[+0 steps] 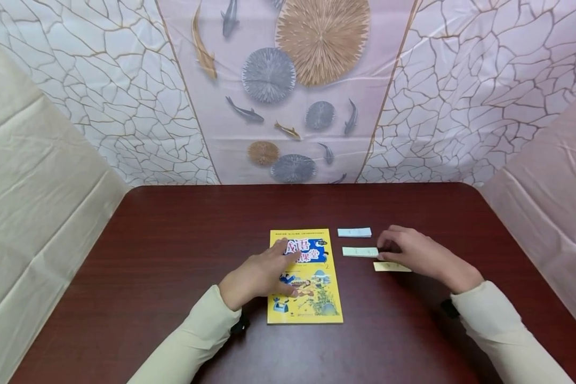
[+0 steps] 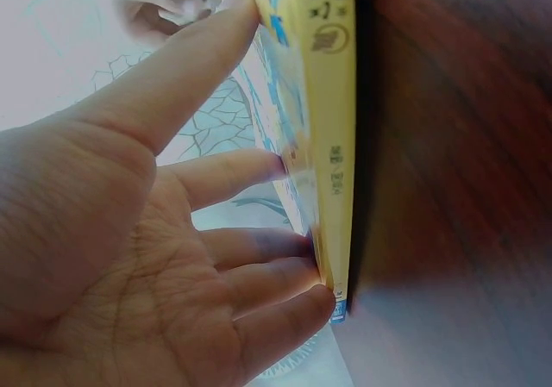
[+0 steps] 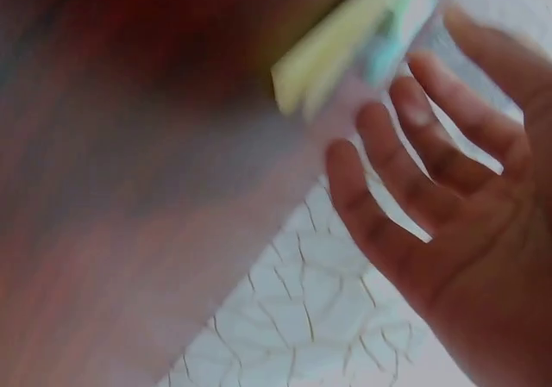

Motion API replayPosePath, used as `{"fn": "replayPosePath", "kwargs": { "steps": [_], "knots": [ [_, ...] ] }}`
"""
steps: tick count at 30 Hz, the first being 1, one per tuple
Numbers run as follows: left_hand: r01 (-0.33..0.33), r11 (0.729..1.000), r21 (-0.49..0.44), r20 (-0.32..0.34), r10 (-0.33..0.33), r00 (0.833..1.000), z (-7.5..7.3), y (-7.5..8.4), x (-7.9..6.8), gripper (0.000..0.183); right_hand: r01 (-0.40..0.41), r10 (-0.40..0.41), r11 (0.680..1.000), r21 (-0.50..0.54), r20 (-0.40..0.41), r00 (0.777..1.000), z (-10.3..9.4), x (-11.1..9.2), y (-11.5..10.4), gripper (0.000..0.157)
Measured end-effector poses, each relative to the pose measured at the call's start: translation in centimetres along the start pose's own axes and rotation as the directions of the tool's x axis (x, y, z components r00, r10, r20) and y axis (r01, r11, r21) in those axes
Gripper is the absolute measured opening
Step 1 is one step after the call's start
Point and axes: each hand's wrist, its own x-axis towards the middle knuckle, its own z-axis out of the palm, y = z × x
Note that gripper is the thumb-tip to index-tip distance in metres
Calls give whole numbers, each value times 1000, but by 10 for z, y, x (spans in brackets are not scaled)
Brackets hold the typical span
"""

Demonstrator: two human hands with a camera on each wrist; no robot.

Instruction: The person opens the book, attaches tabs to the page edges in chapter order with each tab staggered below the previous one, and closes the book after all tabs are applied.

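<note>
A yellow book (image 1: 312, 309) with a blue title panel and cartoon figures lies flat on the table. My left hand (image 1: 261, 272) rests on its left part with fingers spread, and in the left wrist view the fingertips touch the cover beside the spine (image 2: 332, 128). To the right of the book are three small paper pads: a light blue one (image 1: 354, 232), a pale green one (image 1: 360, 252) and a yellow one (image 1: 389, 266). My right hand (image 1: 420, 253) hovers by the yellow and green pads, its fingers loosely bent with nothing between them.
The dark red-brown table (image 1: 182, 240) ends at a patterned cloth backdrop (image 1: 293, 106). Pale cloth walls stand on the left (image 1: 38, 186) and right (image 1: 552, 202). Both forearms come in from the near edge in light sleeves.
</note>
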Motion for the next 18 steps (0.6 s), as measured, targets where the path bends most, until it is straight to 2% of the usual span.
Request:
{"fn": "replayPosePath", "kwargs": {
  "steps": [3,7,12,18],
  "knots": [
    [6,1000,1,1,-6,1000,1,0,0,89,1,-1,1000,-2,58,998,-6,-11,4,18],
    [10,1000,0,2,-10,1000,0,0,0,89,26,-24,1000,-14,105,994,-1,-18,4,16],
    [3,1000,-2,-4,-3,1000,0,-1,-1,89,37,-35,999,-26,82,996,4,-20,-5,14],
    [6,1000,-4,2,-6,1000,-1,0,-1,89,26,-25,999,-48,37,999,9,-16,-26,14]
  ]
}}
